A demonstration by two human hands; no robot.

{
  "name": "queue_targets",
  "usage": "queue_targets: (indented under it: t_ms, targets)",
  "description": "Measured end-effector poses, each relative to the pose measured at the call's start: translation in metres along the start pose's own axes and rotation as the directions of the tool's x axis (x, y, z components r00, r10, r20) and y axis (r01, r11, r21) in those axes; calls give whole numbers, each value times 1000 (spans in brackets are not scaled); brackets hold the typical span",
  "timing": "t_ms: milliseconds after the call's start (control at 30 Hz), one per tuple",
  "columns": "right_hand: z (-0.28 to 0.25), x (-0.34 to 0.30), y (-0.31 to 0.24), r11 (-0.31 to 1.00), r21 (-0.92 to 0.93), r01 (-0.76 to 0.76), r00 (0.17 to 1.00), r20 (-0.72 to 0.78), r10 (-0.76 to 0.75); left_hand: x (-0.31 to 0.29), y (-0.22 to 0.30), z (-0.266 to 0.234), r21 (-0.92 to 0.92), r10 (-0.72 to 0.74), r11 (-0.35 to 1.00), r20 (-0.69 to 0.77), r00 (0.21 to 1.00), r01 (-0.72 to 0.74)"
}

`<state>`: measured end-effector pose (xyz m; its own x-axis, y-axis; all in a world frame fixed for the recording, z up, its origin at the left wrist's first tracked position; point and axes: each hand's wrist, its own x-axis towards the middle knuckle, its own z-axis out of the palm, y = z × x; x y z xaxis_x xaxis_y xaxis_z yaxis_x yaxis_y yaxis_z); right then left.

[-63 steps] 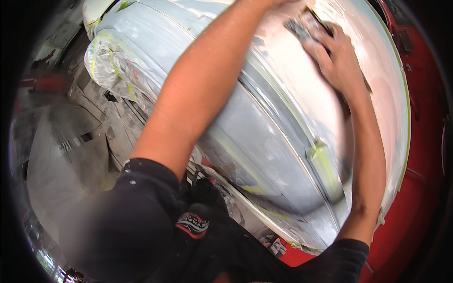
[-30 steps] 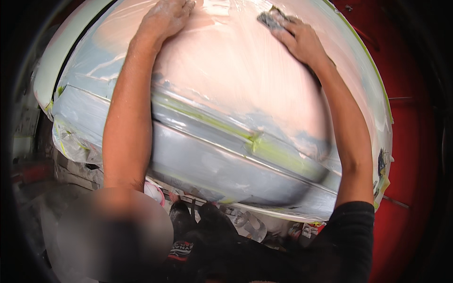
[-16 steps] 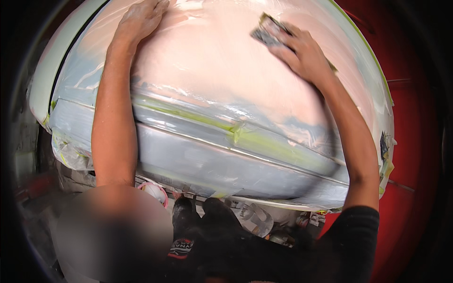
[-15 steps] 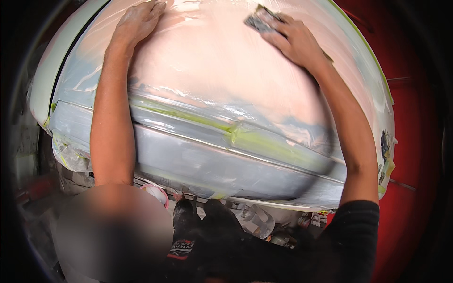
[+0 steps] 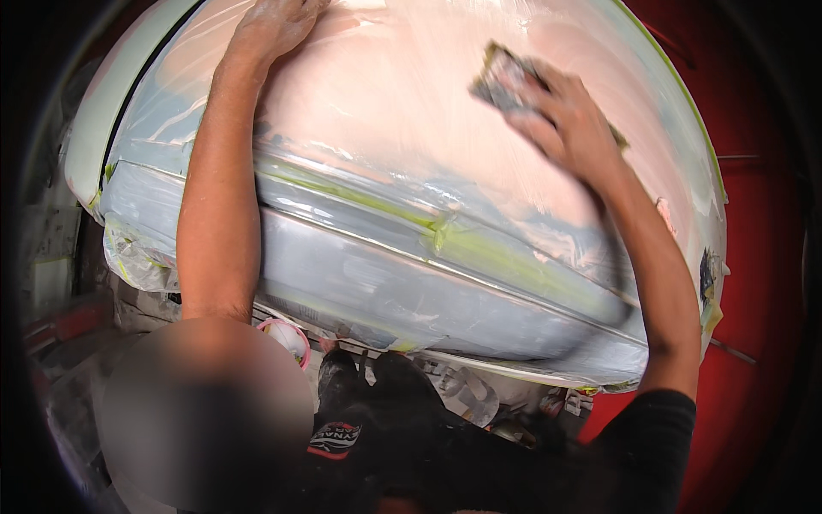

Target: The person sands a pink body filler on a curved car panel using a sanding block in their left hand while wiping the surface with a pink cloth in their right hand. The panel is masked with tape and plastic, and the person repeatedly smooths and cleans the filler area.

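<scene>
A large curved car body panel [image 5: 402, 111] lies before me, coated in pale pink and bluish grey with a wet sheen and whitish smears. My right hand [image 5: 556, 107] presses a piece of sandpaper [image 5: 497, 79] against its right part. Whitish slurry covers the paper's near-left end, and another edge shows past the hand's right side; the middle is hidden under the palm. At the far left of the panel rests my left hand [image 5: 278, 26], palm down and holding nothing visible. Its fingertips are partly cut off by the picture's top edge.
Yellow-green masking tape [image 5: 437, 230] crosses the panel's nearer part, above a grey lower section [image 5: 385, 295]. Crumpled plastic film [image 5: 133, 253] hangs at the left corner. Below the near edge stands a pink-rimmed bowl [image 5: 304, 343]. A red surface [image 5: 753, 283] lies to the right.
My right hand has slid the sandpaper nearer to me and somewhat right across the panel. My left hand keeps about the same place on it. The whole view has shifted slightly.
</scene>
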<state>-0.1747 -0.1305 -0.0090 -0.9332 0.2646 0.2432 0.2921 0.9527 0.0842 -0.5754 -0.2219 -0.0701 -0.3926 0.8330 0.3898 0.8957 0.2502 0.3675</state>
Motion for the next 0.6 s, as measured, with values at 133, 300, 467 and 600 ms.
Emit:
queue_targets:
  t_ms: [133, 300, 467, 600]
  targets:
    - [25, 60, 41, 988, 3, -157, 986, -54, 157, 2, 15, 1, -22, 4, 1000, 18, 1000, -3]
    - [-15, -43, -39, 991, 114, 72, 997, -4, -72, -15, 11, -11, -6, 64, 998, -64, 996, -64]
    - [-14, -41, -18, 996, 83, 44, 998, 43, -48, -6, 5, 10, 83, 36, 996, -76, 996, -30]
    - [19, 50, 66, 988, 12, -153, 985, -76, 154, -2, 24, 13, 80, -15, 997, -61, 998, 20]
